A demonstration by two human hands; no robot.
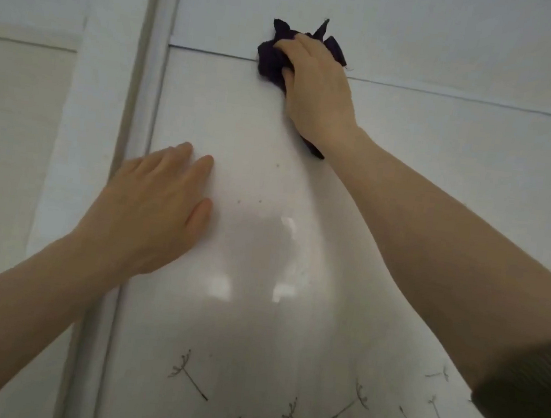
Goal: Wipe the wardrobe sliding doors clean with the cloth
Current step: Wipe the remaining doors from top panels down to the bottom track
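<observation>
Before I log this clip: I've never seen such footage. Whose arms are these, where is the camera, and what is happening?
No machine here: a person wears one wide-angle camera on the head, so both arms reaching in are their own. The glossy white surface is a wardrobe sliding door, with dandelion-seed drawings printed low down. The right hand grips a dark purple cloth, pressing it on the door at a horizontal seam. The left hand rests flat on the door, fingers straight, holding nothing. A few dark specks show between the hands.
</observation>
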